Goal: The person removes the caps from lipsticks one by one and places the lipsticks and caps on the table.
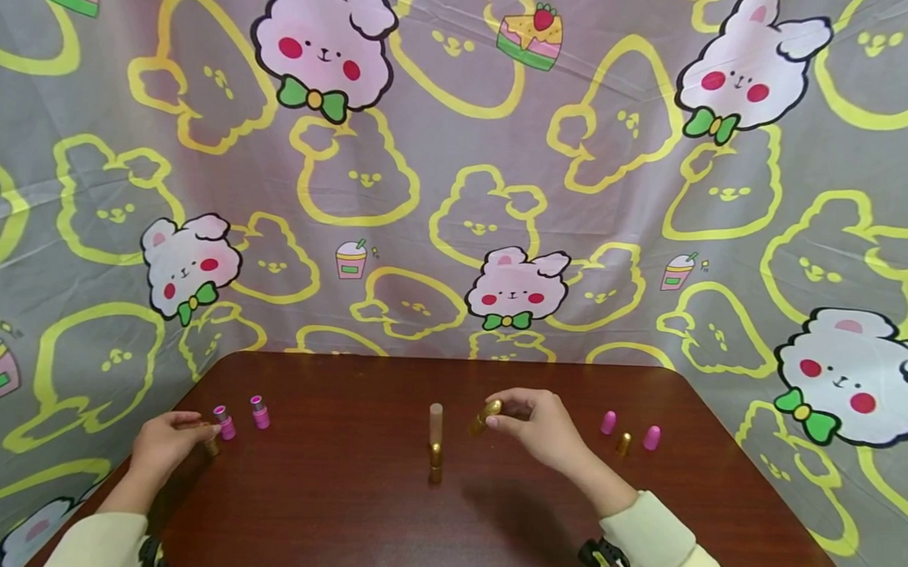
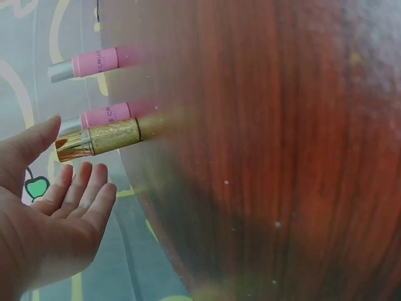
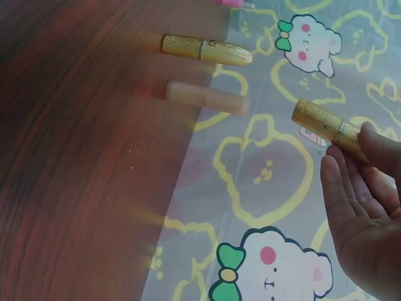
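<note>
My left hand (image 1: 164, 450) is at the table's left side, around the top of an upright uncapped gold lipstick tube (image 2: 114, 138). In the left wrist view its thumb and fingers stand apart on either side of the tube. Two uncapped pink lipstick tubes (image 1: 226, 426) stand just beyond it. Right of the middle, my right hand (image 1: 545, 427) pinches a capped gold lipstick (image 3: 321, 122) between thumb and fingers, tilted and raised above the table. Left of that hand, another capped gold lipstick (image 1: 436, 464) stands upright in front of a tan lipstick tube (image 1: 436, 423).
On the right part of the brown table (image 1: 326, 513) stand two pink caps (image 1: 652, 438) and a small gold cap (image 1: 624, 444). A patterned cloth (image 1: 421, 149) hangs behind the table and along both sides.
</note>
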`<state>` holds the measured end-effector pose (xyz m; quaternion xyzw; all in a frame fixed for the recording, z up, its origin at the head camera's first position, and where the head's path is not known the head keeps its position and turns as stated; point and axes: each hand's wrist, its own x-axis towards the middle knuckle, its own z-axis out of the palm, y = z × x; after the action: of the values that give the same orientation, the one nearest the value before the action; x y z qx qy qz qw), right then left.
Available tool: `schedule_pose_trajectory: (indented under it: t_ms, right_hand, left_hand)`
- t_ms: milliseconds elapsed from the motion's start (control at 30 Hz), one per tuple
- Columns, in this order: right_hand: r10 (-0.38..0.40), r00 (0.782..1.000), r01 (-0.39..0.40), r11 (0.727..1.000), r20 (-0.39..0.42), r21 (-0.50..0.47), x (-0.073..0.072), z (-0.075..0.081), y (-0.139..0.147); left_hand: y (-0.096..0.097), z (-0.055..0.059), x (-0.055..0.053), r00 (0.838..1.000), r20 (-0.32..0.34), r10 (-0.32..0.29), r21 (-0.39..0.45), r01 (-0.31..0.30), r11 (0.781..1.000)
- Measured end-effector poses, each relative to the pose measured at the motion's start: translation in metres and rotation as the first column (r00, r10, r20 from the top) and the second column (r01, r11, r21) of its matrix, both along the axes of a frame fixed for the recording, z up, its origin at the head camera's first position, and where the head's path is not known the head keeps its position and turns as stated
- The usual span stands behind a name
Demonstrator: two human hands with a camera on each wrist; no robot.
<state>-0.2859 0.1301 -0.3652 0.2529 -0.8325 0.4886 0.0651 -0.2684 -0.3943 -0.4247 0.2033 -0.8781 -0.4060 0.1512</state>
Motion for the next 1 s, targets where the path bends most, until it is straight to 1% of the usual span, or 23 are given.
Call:
schedule_pose_trajectory:
  t_ms: [233,300,400,567,667,767,867,1000]
  right_hand:
    - [-0.032,0.999,0.034,0.992,0.018,-0.119,-0.002,0.007,-0.001]
    - [-0.041,0.999,0.043,0.986,0.017,-0.158,-0.002,0.009,-0.002]
    - [-0.049,0.998,0.054,0.975,0.030,-0.215,-0.002,0.012,-0.002]
    - [-0.045,0.996,0.066,0.950,0.075,-0.305,-0.002,0.015,-0.003]
    - [-0.050,0.994,0.083,0.930,0.101,-0.358,-0.001,0.017,-0.003]
    - [-0.061,0.991,0.106,0.903,0.120,-0.415,-0.002,0.019,-0.004]
    - [-0.059,0.990,0.115,0.871,0.130,-0.478,-0.003,0.020,-0.005]
    - [-0.039,0.989,0.112,0.824,0.142,-0.555,-0.004,0.022,-0.007]
  left_hand:
    - [0.007,0.008,0.000,0.995,-0.067,0.075,-0.038,-0.078,0.996]
    - [0.009,0.009,0.000,0.993,-0.080,0.085,-0.039,-0.088,0.995]
    - [0.015,0.013,0.001,0.990,-0.107,0.087,-0.041,-0.091,0.995]
    - [0.025,0.017,0.002,0.983,-0.170,0.073,-0.059,-0.084,0.995]
    - [0.033,0.022,0.000,0.976,-0.203,0.074,-0.072,-0.090,0.993]
    - [0.041,0.027,-0.003,0.972,-0.221,0.076,-0.066,-0.092,0.994]
    - [0.049,0.032,-0.005,0.970,-0.233,0.061,-0.054,-0.076,0.996]
    - [0.063,0.036,-0.008,0.967,-0.253,0.024,-0.043,-0.036,0.998]
